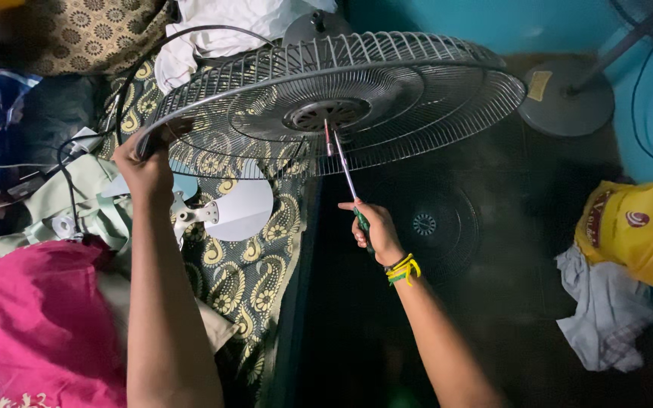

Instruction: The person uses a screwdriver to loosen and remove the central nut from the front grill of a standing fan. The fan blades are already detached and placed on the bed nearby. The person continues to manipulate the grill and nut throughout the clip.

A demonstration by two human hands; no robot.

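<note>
A round grey wire fan guard (417, 98) is held up off the floor, tilted toward me. My left hand (143, 168) grips its rim at the left edge. My right hand (372, 230) is closed on the green handle of a screwdriver (345, 174). The screwdriver's shaft slants up and its tip meets the guard's centre hub (325, 115). A yellow and green band circles my right wrist. White fan blades (228, 211) lie under the guard on a patterned green and yellow cloth (251, 279).
A second fan's round grey base (566, 97) stands at the back right on the teal floor. A yellow bag (640, 227) and a crumpled pale cloth (606, 313) lie at right. Black cables (69, 181), pink fabric (32, 325) and bedding crowd the left.
</note>
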